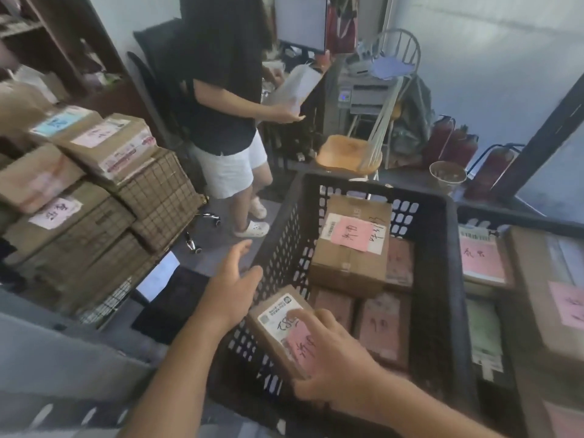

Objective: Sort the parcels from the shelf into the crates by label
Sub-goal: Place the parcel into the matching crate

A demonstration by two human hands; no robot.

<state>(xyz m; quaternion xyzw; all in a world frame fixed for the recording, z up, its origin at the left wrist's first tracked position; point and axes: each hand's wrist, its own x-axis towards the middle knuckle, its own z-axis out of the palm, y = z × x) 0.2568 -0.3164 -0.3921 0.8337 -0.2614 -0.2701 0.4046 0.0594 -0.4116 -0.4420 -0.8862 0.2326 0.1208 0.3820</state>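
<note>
Two bare forearms are seen entering from the lower edge of the frame. No sleeves, gloves, watch or rings are worn on the visible parts. The left hand (232, 281) and the right hand (331, 355) are shown uncovered, with short, unpainted fingernails.

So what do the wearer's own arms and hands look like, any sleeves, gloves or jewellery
Both forearms are bare as far as the picture shows: no sleeve, glove, watch or bracelet reaches into view. The left hand and right hand show no rings that can be made out, though motion blur softens the fingers. Nothing is marked or taped on either arm.
</note>
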